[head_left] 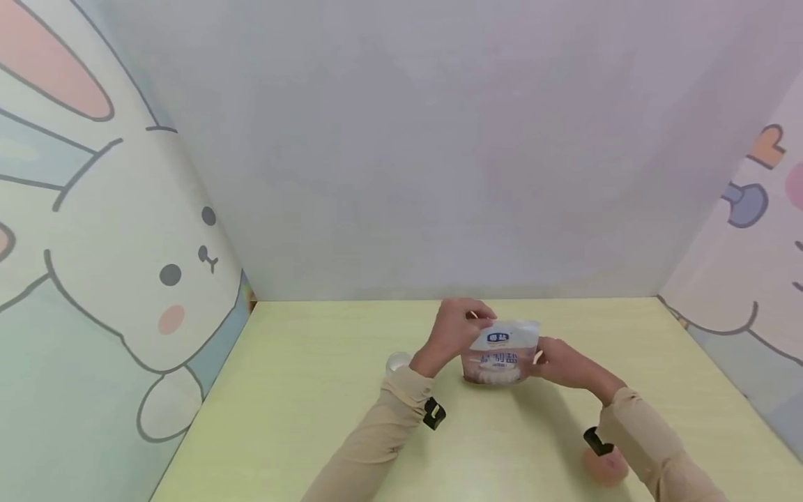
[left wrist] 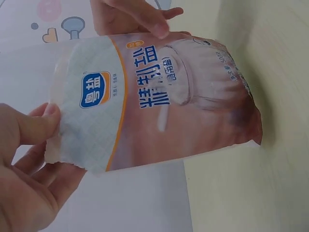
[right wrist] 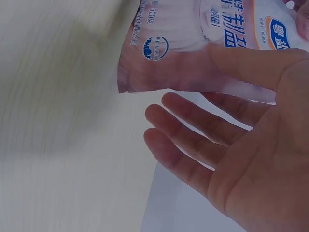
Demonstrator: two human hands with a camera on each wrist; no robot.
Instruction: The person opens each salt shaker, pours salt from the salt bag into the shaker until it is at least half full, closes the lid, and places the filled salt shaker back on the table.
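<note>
A pink-and-white bag of salt (head_left: 500, 359) with blue lettering is held upright over the pale yellow table, its front towards me in the head view. My left hand (head_left: 453, 331) pinches the top corner of the bag; the left wrist view shows the left thumb and fingers (left wrist: 41, 126) on its pale upper edge. At the opposite side edge, my right hand (head_left: 567, 362) holds the bag with the thumb laid across the front. In the right wrist view the other fingers (right wrist: 181, 150) are spread and nearly straight, the index partly hidden behind the bag.
A small white round object (head_left: 398, 361) stands on the table just left of the left wrist. Partly under the right forearm in view lies a round pink thing like a peach (head_left: 605, 466). A plain pale wall (head_left: 439, 153) rises behind the table, with cartoon-printed walls on both sides.
</note>
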